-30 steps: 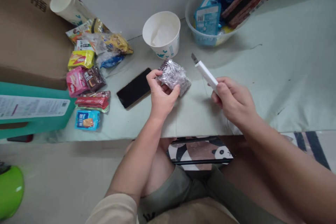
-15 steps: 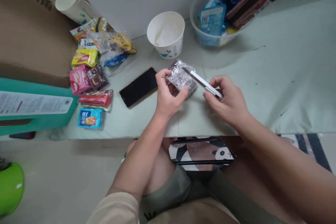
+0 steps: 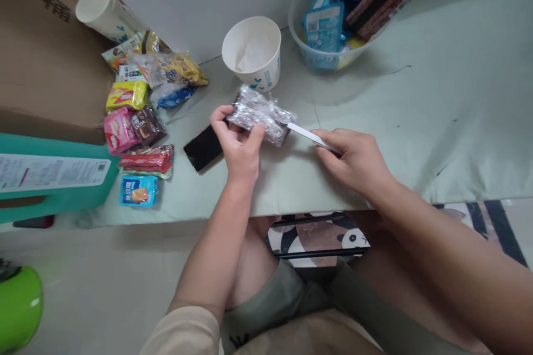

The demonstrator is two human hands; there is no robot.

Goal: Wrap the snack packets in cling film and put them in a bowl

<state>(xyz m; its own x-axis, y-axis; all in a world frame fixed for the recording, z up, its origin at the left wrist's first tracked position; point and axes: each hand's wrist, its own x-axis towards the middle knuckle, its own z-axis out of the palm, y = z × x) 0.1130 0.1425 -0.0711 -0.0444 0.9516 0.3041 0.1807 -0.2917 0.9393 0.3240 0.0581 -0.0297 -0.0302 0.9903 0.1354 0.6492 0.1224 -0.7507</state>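
Observation:
My left hand grips a small dark block in crinkled clear plastic wrap, thumb on the near side and fingers at its left end. My right hand is closed round a white-handled utility knife. The knife's tip reaches the right end of the wrapped block; whether it cuts into the plastic I cannot tell. Under my left hand lies a black smartphone, partly covered by the fingers. Just behind the block stands a white paper tub with some pale thing inside.
Snack packets lie in a cluster on the left, beside a cardboard box and a teal box. Another paper tub leans there. At the back, a clear plastic bowl holds blue and brown packs. The cloth-covered table's edge runs before my knees.
The wrapped block has moved left and tilted in my left hand, now covering part of the phone. The knife has shifted left and lower, its tip now at the block's right end.

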